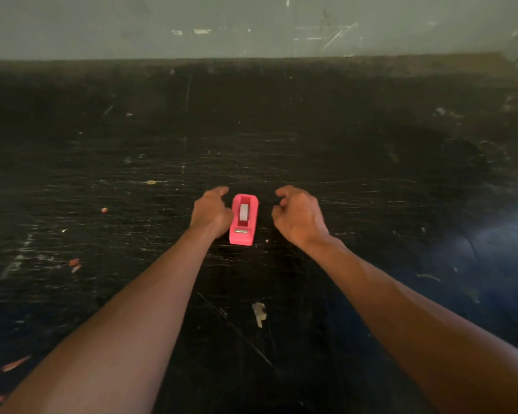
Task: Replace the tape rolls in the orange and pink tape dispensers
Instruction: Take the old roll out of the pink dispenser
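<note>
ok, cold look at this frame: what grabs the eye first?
The pink tape dispenser, the one bright thing, standing mid-frame on a dark, scratched table with a tape roll seated in it. Next, two bare forearms reaching in from below: the left hand beside or against the dispenser's left side, the right hand curled, empty, apart on its right.

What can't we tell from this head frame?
- Orange dispenser: not in the head view; off frame or absent.
- Left hand contact with the pink tape dispenser: the hand hides that side.
- Tape roll: the housing hides most of it, so fullness is unclear.
- Right hand: curled fingers hide the palm.
- Scraps on the black table: too small and blurred to identify.
</note>
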The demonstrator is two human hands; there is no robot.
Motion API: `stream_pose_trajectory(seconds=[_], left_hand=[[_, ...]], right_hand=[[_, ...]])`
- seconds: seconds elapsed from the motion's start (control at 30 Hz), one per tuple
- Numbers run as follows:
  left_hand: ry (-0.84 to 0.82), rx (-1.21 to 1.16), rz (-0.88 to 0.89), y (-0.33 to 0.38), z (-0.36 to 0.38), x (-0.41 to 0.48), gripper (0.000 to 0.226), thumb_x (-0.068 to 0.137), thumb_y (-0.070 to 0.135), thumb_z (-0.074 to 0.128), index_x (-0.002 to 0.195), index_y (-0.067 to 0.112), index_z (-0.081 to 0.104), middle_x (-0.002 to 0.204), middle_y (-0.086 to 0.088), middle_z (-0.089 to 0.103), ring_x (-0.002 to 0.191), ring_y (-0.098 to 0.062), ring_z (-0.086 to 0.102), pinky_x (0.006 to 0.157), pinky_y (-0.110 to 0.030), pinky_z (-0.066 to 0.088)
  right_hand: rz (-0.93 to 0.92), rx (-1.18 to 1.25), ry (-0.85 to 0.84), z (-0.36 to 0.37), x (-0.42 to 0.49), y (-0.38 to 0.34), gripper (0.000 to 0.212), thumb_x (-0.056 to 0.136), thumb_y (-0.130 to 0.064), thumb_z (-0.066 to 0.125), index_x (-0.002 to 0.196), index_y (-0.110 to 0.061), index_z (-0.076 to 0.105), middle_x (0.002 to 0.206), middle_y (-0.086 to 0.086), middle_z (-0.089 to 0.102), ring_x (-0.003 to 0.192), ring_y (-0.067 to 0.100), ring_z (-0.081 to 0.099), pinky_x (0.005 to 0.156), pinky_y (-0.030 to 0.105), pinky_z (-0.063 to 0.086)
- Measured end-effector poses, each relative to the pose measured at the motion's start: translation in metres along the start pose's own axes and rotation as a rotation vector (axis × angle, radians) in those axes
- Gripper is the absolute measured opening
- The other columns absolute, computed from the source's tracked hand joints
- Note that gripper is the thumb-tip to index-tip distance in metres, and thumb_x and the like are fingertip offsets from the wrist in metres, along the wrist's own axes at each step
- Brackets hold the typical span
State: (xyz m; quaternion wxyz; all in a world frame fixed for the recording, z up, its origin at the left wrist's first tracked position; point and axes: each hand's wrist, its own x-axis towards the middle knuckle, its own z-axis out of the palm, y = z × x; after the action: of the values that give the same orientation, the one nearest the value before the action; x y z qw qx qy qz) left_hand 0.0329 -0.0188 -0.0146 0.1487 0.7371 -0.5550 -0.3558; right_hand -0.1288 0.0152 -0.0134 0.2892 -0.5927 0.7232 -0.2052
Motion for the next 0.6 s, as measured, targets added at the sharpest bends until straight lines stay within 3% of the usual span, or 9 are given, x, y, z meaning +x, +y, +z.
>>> stream_pose_trajectory(seconds=[0.07,0.17,0.27,0.47,0.6], left_hand=[[-0.097,0.052,0.001,-0.01,0.005,0.003,0.07,0.094,0.007,0.06,0.155,0.028,0.033,0.159,-0.01,0.041,0.137,-0.029,0.051,0.109,-0.046,0.047],[-0.193,-0.032,0.031,-0.021,0.016,0.006,0.078,0.09,0.012,0.067,0.156,0.029,0.029,0.153,-0.011,0.048,0.134,-0.03,0.053,0.11,-0.052,0.046],[-0.18,-0.031,0.054,-0.027,0.024,0.009,0.077,0.091,0.009,0.067,0.156,0.027,0.03,0.152,-0.009,0.051,0.135,-0.027,0.053,0.115,-0.047,0.043],[-0.15,-0.061,0.06,-0.028,0.024,0.007,0.072,0.093,0.008,0.066,0.155,0.025,0.034,0.141,-0.007,0.06,0.126,-0.022,0.06,0.111,-0.043,0.047],[-0.113,-0.067,0.083,-0.028,0.02,-0.016,0.071,0.092,0.008,0.067,0.154,0.026,0.037,0.134,-0.006,0.065,0.121,-0.021,0.063,0.109,-0.044,0.049]], right_hand=[[0.052,0.019,-0.129,0.014,0.006,-0.006,0.045,0.095,-0.019,0.059,0.139,-0.015,0.048,0.117,0.008,0.066,0.096,0.014,0.063,0.077,0.02,0.047],[0.09,0.058,-0.233,0.032,0.01,-0.008,0.033,0.098,-0.023,0.055,0.13,-0.014,0.054,0.106,0.008,0.069,0.1,0.021,0.066,0.086,0.033,0.052],[0.069,0.104,-0.199,0.047,0.012,-0.004,0.036,0.098,-0.018,0.056,0.134,-0.016,0.055,0.113,0.006,0.07,0.104,0.019,0.066,0.095,0.034,0.052],[0.035,0.154,-0.188,0.047,0.007,0.001,0.04,0.098,-0.012,0.055,0.137,-0.018,0.054,0.112,0.005,0.07,0.094,0.01,0.063,0.086,0.024,0.047],[0.015,0.182,-0.184,0.036,-0.015,-0.002,0.031,0.098,-0.008,0.053,0.128,-0.014,0.06,0.104,0.002,0.069,0.097,0.011,0.063,0.095,0.026,0.05]])
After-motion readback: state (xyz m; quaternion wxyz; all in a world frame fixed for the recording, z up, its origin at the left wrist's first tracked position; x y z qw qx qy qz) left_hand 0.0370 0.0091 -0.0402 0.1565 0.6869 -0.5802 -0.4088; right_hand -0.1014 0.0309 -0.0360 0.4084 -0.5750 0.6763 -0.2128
